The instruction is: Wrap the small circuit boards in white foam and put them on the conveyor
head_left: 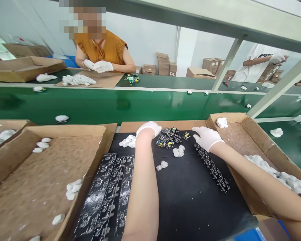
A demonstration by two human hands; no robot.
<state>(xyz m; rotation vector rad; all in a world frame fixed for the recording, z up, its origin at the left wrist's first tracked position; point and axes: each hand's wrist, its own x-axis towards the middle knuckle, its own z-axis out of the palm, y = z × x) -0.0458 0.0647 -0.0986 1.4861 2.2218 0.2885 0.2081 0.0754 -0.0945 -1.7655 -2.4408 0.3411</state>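
Observation:
My left hand, in a white glove, is over the far side of the black work mat, between a heap of white lumps and a pile of small circuit boards. My wrist hides most of its fingers. My right hand, also gloved, has its fingers apart and pointing left. A single small circuit board lies just beyond its fingertips. Below that hand stretches a long strip of joined circuit boards. Small white lumps rest near the mat's middle.
Several board strips lie at the mat's left. Cardboard trays with white lumps flank it, one left and one right. A green conveyor runs behind. Across it sits a co-worker in white gloves; another person stands right.

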